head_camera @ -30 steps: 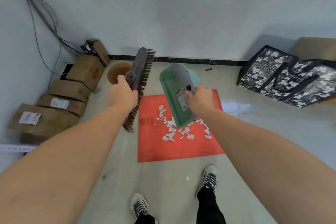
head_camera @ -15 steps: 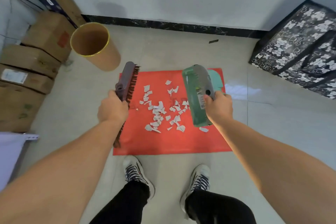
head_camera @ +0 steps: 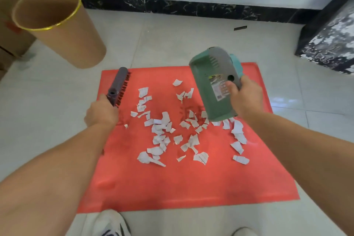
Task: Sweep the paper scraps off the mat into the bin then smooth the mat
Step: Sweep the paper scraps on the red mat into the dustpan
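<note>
A red mat (head_camera: pixel 191 184) lies flat on the tiled floor with several white paper scraps (head_camera: pixel 162 134) scattered over its middle and right. My left hand (head_camera: pixel 101 113) grips a grey brush (head_camera: pixel 118 86) with reddish bristles over the mat's left edge. My right hand (head_camera: pixel 245 97) holds a green and grey dustpan (head_camera: pixel 212 84) tilted above the mat's far right part, its lower edge just over some scraps. A brown cylindrical bin (head_camera: pixel 57 25) with a gold rim stands on the floor beyond the mat's far left corner.
Cardboard boxes (head_camera: pixel 11 25) stack against the wall at left, behind the bin. A black and white patterned bag (head_camera: pixel 333 40) sits at far right. A dark skirting (head_camera: pixel 191 8) runs along the back wall. My shoes (head_camera: pixel 111 224) stand at the mat's near edge.
The view has dropped closer to the mat. Both hands have lowered toward it, the brush now over its left edge and the dustpan above the scraps on the right.
</note>
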Tool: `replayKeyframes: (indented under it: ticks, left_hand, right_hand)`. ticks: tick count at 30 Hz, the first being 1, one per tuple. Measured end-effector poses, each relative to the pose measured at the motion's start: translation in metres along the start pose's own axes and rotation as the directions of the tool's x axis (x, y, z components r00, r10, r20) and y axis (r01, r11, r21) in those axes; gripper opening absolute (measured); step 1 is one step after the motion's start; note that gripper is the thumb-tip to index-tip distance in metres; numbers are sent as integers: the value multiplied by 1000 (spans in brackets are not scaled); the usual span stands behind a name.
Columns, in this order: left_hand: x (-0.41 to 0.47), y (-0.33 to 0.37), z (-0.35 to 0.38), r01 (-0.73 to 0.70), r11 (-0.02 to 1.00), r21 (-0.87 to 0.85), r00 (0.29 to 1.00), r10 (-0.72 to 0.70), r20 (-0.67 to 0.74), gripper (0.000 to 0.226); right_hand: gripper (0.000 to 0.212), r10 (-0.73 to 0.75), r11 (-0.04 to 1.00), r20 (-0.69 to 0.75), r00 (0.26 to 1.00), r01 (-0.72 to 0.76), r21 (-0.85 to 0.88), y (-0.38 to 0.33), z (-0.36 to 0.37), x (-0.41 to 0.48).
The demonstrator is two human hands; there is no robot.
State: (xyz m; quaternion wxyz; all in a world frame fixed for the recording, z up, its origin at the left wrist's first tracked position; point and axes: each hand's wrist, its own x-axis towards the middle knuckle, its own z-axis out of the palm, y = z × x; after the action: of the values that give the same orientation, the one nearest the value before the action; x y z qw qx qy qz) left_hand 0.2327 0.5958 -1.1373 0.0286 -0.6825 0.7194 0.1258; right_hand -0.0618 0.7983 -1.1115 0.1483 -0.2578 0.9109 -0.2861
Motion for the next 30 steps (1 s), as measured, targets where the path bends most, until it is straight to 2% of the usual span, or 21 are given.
replayKeyframes:
  ticks: [3, 10, 14, 18, 22, 27, 30]
  left_hand:
    - [6, 0, 30, -28, 1000, -10, 998, 29, 52, 33]
    - [-28, 32, 69, -258, 965, -55, 936, 264, 231, 23]
    - [-45, 38, 64, -320, 947, -20, 925, 317, 209, 21]
    - [-48, 34, 43, -328, 945, 2, 940, 326, 103, 23]
    - [-20, 32, 33, -277, 960, 53, 961, 276, 15, 26]
    - [16, 34, 50, -212, 975, 64, 974, 206, 91, 28]
    - [5, 40, 67, -279, 958, 72, 950, 264, 169, 31]
  right_hand:
    - [29, -23, 1000, -26, 999, 23, -9, 0, 1, 14]
    - [28, 1, 1000, -56, 998, -1, 2, -5, -1, 8]
    - [30, 21, 999, -52, 998, -19, 41, -6, -4, 10]
    - [37, 72, 997, -63, 995, -70, 26, -4, -13, 6]
    - [40, 157, 988, -30, 987, -157, 2, 11, -21, 4]
    - [37, 176, 984, -29, 984, -177, -34, 37, -25, 2]
    - [31, 192, 980, -47, 980, -194, -45, 46, -26, -2]
